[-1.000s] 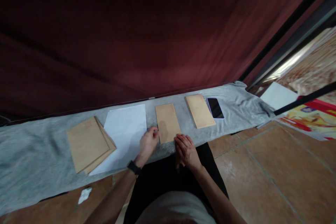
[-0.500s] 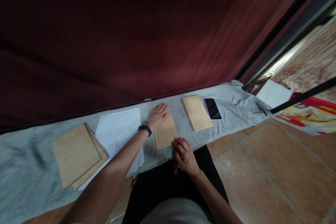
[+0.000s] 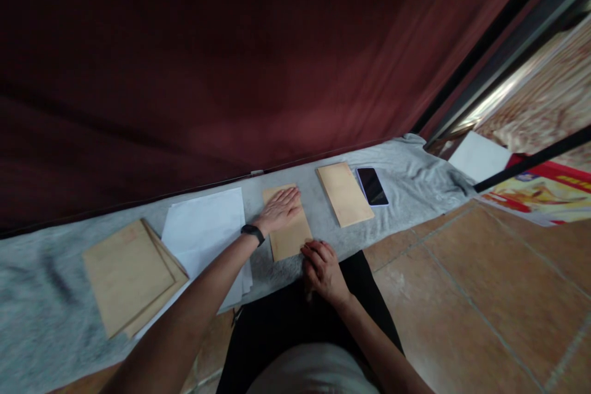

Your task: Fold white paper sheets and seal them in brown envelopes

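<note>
A brown envelope lies on the grey cloth in front of me. My left hand lies flat and open on its far half, with a black band on the wrist. At the envelope's near right corner rests my right hand, its fingers curled down onto the edge. A second brown envelope sits to the right, apart from both hands. White paper sheets lie just left of my left forearm.
A dark phone lies beside the second envelope. A stack of brown envelopes sits at the left. A dark red curtain hangs behind the cloth. Tiled floor spreads to the right, with a white sheet and a colourful printed sheet.
My left hand moved from the envelope's near left edge up to its far end and now lies flat on it. The right hand stayed at the near corner.
</note>
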Demonstrator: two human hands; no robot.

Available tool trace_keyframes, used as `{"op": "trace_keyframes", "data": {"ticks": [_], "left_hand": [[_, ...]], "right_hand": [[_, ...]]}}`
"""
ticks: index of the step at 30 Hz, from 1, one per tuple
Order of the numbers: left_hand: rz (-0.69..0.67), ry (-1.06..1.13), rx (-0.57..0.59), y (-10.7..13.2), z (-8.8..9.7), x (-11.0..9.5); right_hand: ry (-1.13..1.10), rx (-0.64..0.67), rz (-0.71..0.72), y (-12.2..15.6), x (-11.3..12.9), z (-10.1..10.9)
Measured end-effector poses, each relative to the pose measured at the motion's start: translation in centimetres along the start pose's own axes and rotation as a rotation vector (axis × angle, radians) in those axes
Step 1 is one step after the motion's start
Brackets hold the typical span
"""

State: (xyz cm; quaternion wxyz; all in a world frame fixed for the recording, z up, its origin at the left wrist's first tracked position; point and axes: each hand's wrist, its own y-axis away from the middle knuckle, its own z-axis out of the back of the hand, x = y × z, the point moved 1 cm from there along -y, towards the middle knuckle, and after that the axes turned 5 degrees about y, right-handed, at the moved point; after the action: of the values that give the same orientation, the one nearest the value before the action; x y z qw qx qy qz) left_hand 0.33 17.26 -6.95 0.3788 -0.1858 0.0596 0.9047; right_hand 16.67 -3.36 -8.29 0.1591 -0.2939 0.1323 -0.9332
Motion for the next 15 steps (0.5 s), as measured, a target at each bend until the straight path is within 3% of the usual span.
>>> {"op": "trace_keyframes", "data": {"ticks": [7, 15], "left_hand": [[-0.064, 0.015, 0.011, 2.0, -0.8, -1.6], [-0.143, -0.11, 0.003, 4.0, -2.3, -2.9]], "right_hand": [[0.011, -0.042, 0.02, 0.0, 0.1, 0.1], [-0.009, -0.077, 0.064, -0.1, 0.0, -0.1]]}}
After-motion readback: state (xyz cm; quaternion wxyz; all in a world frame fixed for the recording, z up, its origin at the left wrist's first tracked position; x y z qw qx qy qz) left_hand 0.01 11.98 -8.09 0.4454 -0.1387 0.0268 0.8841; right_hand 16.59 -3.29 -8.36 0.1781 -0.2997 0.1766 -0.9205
